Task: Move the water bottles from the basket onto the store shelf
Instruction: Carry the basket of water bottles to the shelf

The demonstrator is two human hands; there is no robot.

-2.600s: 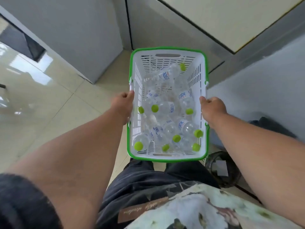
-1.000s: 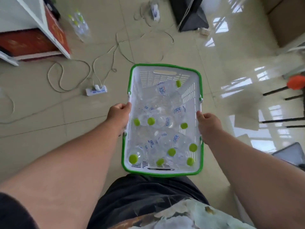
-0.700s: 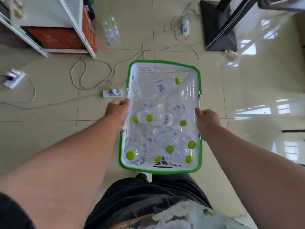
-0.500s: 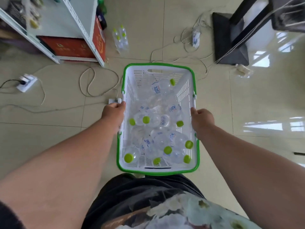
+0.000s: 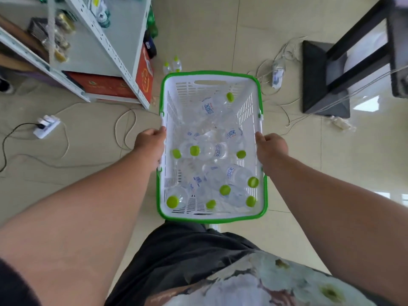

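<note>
Spreading under everything is the pale tiled floor (image 5: pixel 220 29), and the basket (image 5: pixel 212 215) is held above it, level, in front of the person's dark shorts (image 5: pixel 187 257). Left of the basket and beyond it stands the white metal store shelf (image 5: pixel 123 69), its corner post close to the basket's far left corner but apart from it; red cartons (image 5: pixel 103 86) sit under its lowest board. Right of the basket, well apart, is a black stand (image 5: pixel 324 78). The basket is white with a green rim, and the water bottles (image 5: pixel 209 149) lie loose inside it, clear with green caps, some stacked on others; the far end near the handle slot is mostly bare. The left hand (image 5: pixel 150 144) is closed over the basket's left rim, and the right hand (image 5: pixel 271 146) is closed over its right rim. Two more small bottles (image 5: pixel 172 66) stand on the floor just beyond the basket's far edge. Left of the basket a power strip (image 5: pixel 46 127) and loose cables (image 5: pixel 123 129) lie on the tiles.
</note>
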